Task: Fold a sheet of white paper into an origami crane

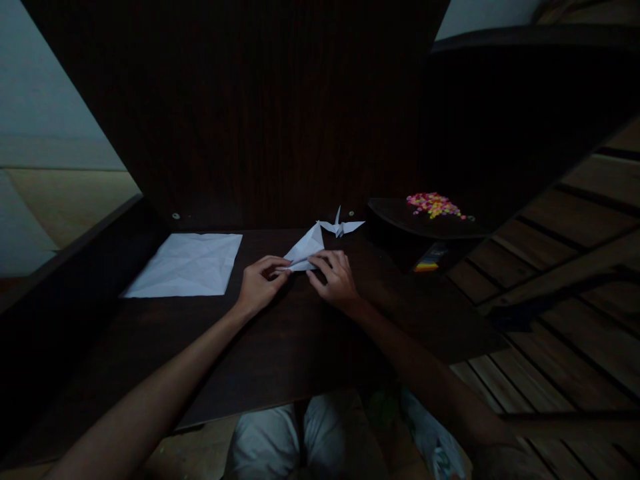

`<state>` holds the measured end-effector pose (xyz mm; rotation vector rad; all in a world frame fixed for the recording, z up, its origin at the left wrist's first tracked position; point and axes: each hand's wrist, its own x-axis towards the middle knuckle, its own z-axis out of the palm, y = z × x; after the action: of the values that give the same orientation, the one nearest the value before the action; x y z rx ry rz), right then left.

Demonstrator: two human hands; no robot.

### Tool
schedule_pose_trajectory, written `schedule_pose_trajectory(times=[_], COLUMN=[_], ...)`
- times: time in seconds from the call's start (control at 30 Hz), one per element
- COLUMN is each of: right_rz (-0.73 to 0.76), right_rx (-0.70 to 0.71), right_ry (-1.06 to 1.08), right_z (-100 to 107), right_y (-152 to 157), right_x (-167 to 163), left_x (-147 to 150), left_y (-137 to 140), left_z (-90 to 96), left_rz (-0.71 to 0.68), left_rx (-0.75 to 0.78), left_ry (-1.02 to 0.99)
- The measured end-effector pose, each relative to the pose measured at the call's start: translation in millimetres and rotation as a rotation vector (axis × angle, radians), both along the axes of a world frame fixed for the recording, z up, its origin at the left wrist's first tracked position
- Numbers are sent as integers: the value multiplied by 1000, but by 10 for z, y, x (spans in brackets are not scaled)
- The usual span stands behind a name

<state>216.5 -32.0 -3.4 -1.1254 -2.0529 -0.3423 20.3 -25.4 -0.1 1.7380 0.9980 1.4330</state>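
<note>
White folded paper (307, 245) sits on the desk (280, 360), its left corner pinched between the left hand's (260, 287) thumb and fingers. The right hand (336, 279) bends its fingers over the right part; whether it grips is unclear. Forearms slant inward. Beyond stands a paper crane (341, 229).

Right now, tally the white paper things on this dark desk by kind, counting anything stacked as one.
Paper crane: 1
Partly folded paper: 1
Flat creased paper: 1 (single sheet or stack, I can't tell)
Total: 3
</note>
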Motion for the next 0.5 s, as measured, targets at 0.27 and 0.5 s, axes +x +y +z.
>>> schedule_pose_trajectory(times=[0.27,0.5], right_rz=[-36,-58], right_rx=[52,132], right_ry=[-23,21], right_z=[32,34], right_y=[-19,-22], right_x=[-3,12], left_x=[41,44], left_y=[-97,-121], left_z=[62,103], left_rz=[-2,74], left_rx=[100,133], left_ry=[73,91])
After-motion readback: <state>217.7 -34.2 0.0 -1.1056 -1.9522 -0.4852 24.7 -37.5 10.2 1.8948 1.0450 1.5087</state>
